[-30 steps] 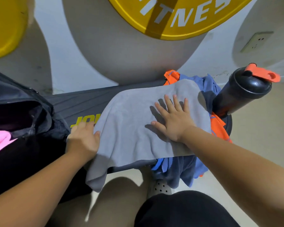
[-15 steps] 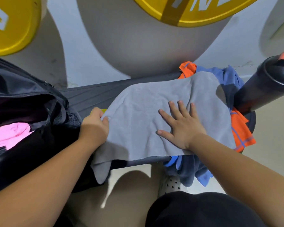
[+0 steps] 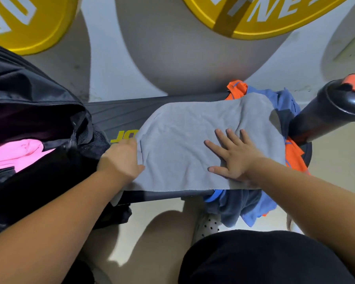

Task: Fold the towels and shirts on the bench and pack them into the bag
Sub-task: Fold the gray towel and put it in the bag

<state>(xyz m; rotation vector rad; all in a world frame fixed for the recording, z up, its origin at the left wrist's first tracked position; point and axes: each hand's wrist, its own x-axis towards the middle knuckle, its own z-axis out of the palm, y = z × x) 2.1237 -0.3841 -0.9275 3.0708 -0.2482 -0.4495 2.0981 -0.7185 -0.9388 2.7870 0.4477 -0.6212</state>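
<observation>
While looking down from the head: pressing flat on the towel [image 3: 193,140] with the right hand [image 3: 236,158], fingers straight and fanned, palm close to the front hem, clasping nothing. Gripping the towel's left edge with the left hand [image 3: 119,160], thumb on top of the cloth, fingers curled over the edge. Spread grey and nearly smooth across the bench [image 3: 121,113], front hem along the near side, one corner drooping off below the left wrist. Overlapping a heap of clothes at the right end: orange shirt [image 3: 295,156] poking out behind and to the right, blue shirt [image 3: 252,208] hanging off the front toward the floor. Just beside that heap, far right, a black bottle [image 3: 332,111] with an orange cap, base hidden by cloth. At the left, on the bench end, the black bag [image 3: 29,95], mouth open, with pink cloth [image 3: 14,152] inside. Behind, against the wall, two yellow plates [image 3: 254,19] with white lettering. Under the bench, a pale perforated shoe [image 3: 209,224] on the floor.
</observation>
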